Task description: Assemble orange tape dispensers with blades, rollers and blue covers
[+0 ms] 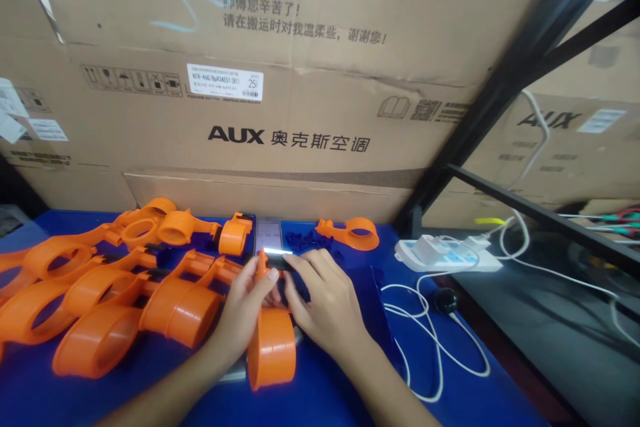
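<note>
Illumination is diffuse and moderately bright over the carton, dimmer on the dark surface at right. A bright white strip glares below centre (the orange ring beneath carries softer highlights). Outer edges show softness and wide-angle stretch.

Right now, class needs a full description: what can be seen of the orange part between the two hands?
The orange part looks like smooth, glossy plastic. Its broad, short ring is nearest the camera; a narrow arm reaches away from it, partly hidden by the left hand, which grips it. The right hand touches a dark piece beside the arm's far end.
</note>
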The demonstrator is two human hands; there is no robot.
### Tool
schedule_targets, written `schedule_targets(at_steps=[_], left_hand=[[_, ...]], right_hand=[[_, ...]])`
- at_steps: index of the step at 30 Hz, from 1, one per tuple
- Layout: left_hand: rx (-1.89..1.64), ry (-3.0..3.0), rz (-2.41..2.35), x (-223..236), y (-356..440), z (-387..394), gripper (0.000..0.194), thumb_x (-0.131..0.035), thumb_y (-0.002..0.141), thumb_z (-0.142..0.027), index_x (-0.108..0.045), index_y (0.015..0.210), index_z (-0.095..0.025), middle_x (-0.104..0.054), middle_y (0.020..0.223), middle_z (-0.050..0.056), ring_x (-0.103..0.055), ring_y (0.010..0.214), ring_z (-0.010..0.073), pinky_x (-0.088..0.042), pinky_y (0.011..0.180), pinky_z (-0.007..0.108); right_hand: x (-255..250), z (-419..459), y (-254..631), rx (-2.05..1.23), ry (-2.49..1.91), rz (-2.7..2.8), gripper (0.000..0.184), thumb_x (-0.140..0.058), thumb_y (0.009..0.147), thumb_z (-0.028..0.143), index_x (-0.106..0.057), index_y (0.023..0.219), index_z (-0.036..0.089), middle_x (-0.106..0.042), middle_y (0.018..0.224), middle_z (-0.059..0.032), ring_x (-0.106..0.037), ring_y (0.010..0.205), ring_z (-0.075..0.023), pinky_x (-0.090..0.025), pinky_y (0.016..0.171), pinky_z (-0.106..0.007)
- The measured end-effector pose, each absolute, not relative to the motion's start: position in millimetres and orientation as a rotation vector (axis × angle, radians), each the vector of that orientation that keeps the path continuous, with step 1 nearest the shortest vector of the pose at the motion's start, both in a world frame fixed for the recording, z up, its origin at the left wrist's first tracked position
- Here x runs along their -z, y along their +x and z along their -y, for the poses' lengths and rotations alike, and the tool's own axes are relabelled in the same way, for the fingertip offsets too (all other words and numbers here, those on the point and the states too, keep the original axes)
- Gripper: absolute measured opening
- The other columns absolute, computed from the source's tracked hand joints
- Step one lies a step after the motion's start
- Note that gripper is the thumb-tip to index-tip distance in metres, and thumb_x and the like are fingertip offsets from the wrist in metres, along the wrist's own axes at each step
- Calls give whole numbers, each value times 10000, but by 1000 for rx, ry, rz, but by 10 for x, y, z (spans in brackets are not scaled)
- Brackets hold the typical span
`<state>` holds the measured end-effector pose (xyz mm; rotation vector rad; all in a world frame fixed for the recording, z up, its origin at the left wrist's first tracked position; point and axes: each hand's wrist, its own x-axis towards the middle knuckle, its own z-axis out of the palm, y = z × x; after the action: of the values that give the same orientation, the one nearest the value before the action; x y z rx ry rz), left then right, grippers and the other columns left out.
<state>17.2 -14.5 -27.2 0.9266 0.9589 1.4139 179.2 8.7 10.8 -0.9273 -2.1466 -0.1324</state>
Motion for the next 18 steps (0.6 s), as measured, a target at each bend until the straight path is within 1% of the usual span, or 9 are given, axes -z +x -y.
schedule_targets(at_steps=[4,7,9,11,13,16,18], left_hand=[[-1388,932,-921,265,189,135,342,-767,850,-471,-682,1011,-181,-662,740,17,-606,643,154,-493,643,254],[-1390,858,-891,250,204,129,376,-811,804,-462,-692,1025,-182,-682,753,18,-626,636,158,-512,632,260],[-1387,752,-865,228,198,127,372,-834,775,-459,-690,963,-172,-675,720,14,-625,603,153,-517,611,260],[-1323,609,-852,190,178,133,395,-827,765,-508,-663,835,-155,-643,642,12,-625,555,159,-518,575,269],[-1258,493,-849,139,152,151,448,-803,770,-561,-619,742,-154,-607,585,9,-640,527,180,-517,538,280],[-1254,429,-808,62,123,188,448,-779,796,-571,-615,758,-156,-600,591,4,-673,562,203,-526,537,287],[-1271,422,-777,31,116,207,438,-770,812,-563,-616,772,-155,-603,604,3,-676,578,199,-532,551,287]], right_hand=[[-105,-80,1779,123,-967,2116,264,-556,973,227,-702,1185,170,-697,946,-119,-619,827,-247,-538,748,-403],[-112,-72,1776,21,-900,2117,301,-547,968,214,-676,1239,194,-702,968,-111,-634,858,-250,-549,778,-407],[-126,-75,1788,-86,-845,2115,345,-535,969,198,-632,1299,211,-702,1001,-100,-645,905,-249,-552,814,-401],[-145,-92,1818,-161,-856,2067,361,-517,970,175,-593,1321,217,-695,1008,-86,-646,927,-238,-545,830,-382],[-164,-122,1861,-154,-944,2027,300,-500,954,141,-613,1224,208,-681,973,-76,-631,912,-230,-523,819,-367],[-166,-168,1923,-27,-1132,2193,152,-548,891,127,-656,967,203,-658,927,-80,-588,886,-244,-461,777,-379],[-145,-178,1945,63,-1222,2393,74,-622,857,172,-675,897,204,-655,943,-95,-566,893,-262,-416,757,-391]])
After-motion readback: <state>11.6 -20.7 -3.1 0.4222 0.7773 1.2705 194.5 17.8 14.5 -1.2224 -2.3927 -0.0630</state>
